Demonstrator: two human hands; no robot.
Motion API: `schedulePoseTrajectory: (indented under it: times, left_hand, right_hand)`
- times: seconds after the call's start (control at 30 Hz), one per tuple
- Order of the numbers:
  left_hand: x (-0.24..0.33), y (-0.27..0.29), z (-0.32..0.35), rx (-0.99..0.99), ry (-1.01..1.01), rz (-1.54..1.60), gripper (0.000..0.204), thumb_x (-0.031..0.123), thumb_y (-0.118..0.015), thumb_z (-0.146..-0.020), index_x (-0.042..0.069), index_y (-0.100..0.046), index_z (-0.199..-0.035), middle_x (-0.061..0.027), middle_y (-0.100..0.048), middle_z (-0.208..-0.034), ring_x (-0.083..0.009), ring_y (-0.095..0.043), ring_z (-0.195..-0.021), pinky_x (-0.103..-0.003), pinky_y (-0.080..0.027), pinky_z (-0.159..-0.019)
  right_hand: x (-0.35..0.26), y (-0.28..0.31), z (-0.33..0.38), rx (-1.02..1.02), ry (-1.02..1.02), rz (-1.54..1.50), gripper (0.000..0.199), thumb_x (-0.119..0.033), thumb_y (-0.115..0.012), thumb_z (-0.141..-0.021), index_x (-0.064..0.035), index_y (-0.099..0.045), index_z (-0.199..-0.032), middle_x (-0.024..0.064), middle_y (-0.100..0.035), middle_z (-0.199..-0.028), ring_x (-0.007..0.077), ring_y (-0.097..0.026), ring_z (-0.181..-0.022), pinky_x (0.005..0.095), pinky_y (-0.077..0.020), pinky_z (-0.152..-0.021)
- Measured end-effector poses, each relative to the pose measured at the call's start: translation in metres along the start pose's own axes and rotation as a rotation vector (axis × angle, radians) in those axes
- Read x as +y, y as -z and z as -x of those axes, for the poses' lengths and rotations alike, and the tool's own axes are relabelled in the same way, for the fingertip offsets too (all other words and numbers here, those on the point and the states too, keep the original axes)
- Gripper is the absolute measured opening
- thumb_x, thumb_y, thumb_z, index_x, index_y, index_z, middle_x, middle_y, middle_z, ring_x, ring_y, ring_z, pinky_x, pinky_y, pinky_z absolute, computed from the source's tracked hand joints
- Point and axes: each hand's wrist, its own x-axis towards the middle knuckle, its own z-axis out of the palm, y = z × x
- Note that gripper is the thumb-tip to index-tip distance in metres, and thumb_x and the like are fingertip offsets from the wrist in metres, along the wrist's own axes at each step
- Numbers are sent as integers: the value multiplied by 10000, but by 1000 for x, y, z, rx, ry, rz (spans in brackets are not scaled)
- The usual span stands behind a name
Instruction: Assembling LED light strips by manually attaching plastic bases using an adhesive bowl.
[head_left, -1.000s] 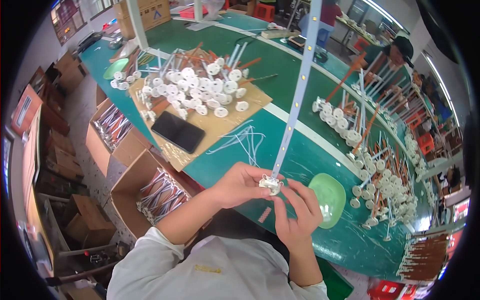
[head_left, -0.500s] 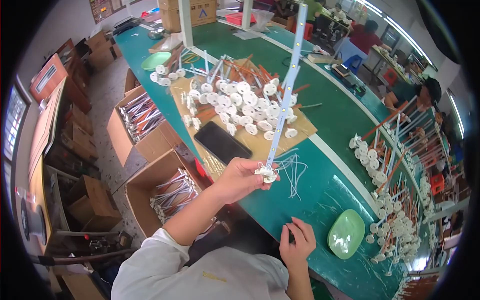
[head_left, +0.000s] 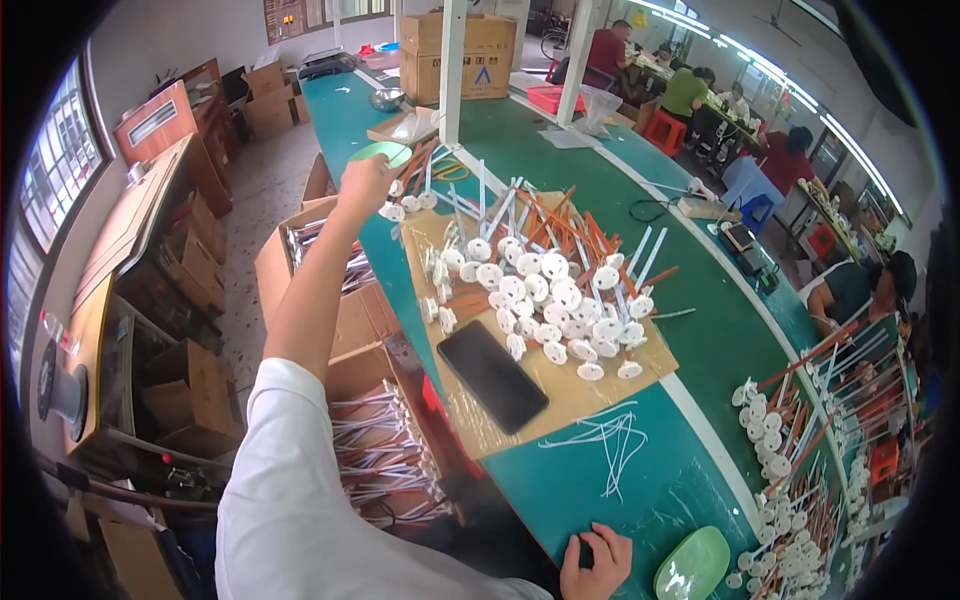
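Note:
My left arm stretches out to the far left, and my left hand [head_left: 366,186] is at the near rim of a small green dish [head_left: 385,153]. Its fingertips are hidden, so I cannot make out whether they pinch anything. Resting on the green tabletop near the front edge, my right hand [head_left: 597,562] has loosely bent fingers and nothing visible in it. A second green dish [head_left: 695,566] stands just right of that hand. Thin white wires or ties [head_left: 612,442] lie beyond it. A big pile of white round-capped LED strip pieces [head_left: 560,295] covers a brown sheet.
A black phone [head_left: 492,376] lies on the sheet's near corner. Cardboard boxes [head_left: 375,325] with more strips stand on the floor at left. White posts [head_left: 453,75] rise from the table. More strip bundles [head_left: 790,500] fill the right side, where another person [head_left: 870,290] works.
My left hand has moved from the middle to the far-left dish, and the LED strip it held upright is out of it. My right hand stays on the table. The view has shifted.

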Motion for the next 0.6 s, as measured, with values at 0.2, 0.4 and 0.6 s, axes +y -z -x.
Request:
schedulePoseTrajectory:
  times: [0.2,0.4,0.6]
  left_hand:
    - [26,-39,-8,-269,-22,-358,351,420,-657,-827,100,-699,-966,-154,-668,-983,-337,-622,-984,-444,-535,-801]
    - [40,-54,-11,-298,-64,-597,267,342,-609,-844,113,-718,-925,-130,-658,-1033,-302,-632,-978,-436,-542,-780]
    - [143,40,37,166,-376,248,252,131,-594,-900,60,-657,-1133,-149,-640,-1069,-270,-606,-969,-368,-493,-817]
  right_hand:
    - [2,-4,0,-34,-69,48,140,-43,-728,-699,-73,-668,-822,116,-663,-951,351,-598,-775,423,-502,-702]
    - [27,-12,15,-1,-90,42,152,-44,-730,-668,-74,-647,-791,84,-648,-929,297,-602,-767,374,-506,-653]
    - [24,-11,7,-2,-60,9,200,-87,-774,-653,-89,-646,-807,65,-647,-939,259,-598,-734,336,-502,-601]
